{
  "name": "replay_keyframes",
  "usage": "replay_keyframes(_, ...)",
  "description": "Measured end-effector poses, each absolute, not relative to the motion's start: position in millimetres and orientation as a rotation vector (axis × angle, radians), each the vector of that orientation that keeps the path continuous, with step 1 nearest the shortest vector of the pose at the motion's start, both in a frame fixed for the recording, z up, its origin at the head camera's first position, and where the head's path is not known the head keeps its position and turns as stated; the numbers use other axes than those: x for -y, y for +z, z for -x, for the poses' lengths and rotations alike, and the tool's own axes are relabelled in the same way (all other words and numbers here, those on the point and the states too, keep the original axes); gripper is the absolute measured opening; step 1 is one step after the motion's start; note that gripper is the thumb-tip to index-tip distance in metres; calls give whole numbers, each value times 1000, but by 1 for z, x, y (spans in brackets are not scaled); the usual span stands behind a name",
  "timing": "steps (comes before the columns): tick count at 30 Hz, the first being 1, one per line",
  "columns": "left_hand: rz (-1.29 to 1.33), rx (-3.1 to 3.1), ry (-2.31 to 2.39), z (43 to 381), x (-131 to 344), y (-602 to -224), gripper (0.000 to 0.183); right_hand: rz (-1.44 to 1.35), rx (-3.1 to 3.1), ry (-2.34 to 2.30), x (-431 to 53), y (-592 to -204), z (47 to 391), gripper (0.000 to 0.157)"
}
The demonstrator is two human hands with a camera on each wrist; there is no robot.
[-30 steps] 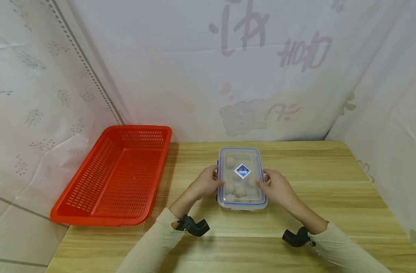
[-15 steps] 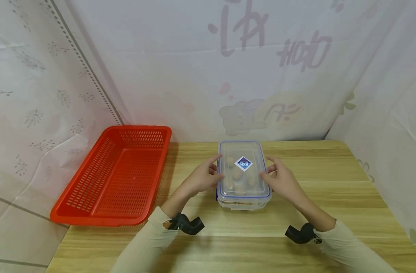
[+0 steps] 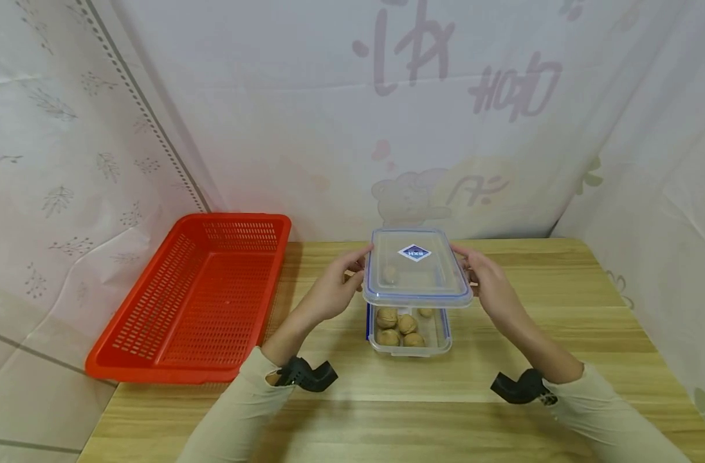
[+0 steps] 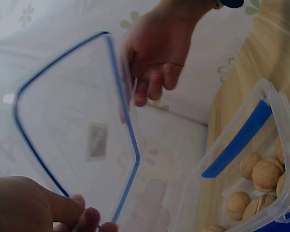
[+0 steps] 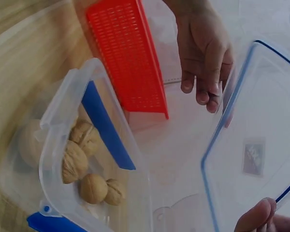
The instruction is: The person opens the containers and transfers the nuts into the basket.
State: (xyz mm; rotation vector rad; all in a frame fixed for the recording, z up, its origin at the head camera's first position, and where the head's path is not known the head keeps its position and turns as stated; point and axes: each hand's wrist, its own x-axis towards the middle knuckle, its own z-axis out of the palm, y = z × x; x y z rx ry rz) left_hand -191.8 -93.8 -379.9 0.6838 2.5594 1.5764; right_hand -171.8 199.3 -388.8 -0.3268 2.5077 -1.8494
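Note:
A clear lid (image 3: 413, 270) with a blue seal and a diamond-shaped label is raised above a clear plastic container (image 3: 439, 350). My left hand (image 3: 335, 286) pinches its left edge; my right hand (image 3: 491, 286) pinches the right edge. Tilted, the lid overlaps the container's far part in the head view. Several walnuts (image 3: 407, 323) lie inside the container, which stands on the table. In the left wrist view the container's rim (image 4: 232, 130) shows a blue clasp. The right wrist view shows walnuts (image 5: 93, 188) through the open top.
A red slotted plastic basket (image 3: 216, 308) stands on the left of the wooden table (image 3: 410, 418). White printed cloth (image 3: 306, 128) hangs behind the table and along both sides. Black wrist mounts (image 3: 309, 375) sit on both forearms.
The lid has come up off the container, tilting and moving away toward the back, with both hands rising along with it. The walnuts are now uncovered at the near end.

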Motion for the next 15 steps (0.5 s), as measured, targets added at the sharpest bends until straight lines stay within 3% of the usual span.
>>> replay_keyframes(10,-755,-2852,1631,193,92,-382,38,506,-2619,-1815,-195,-387,175,42)
replay_keyframes(13,-829,-2931,1603,194,91,-382,29,556,-2748,-1783,-196,-386,175,23)
replay_keyframes(15,-857,-2972,1580,194,91,-381,26,590,-2842,-1732,-197,-386,176,20)
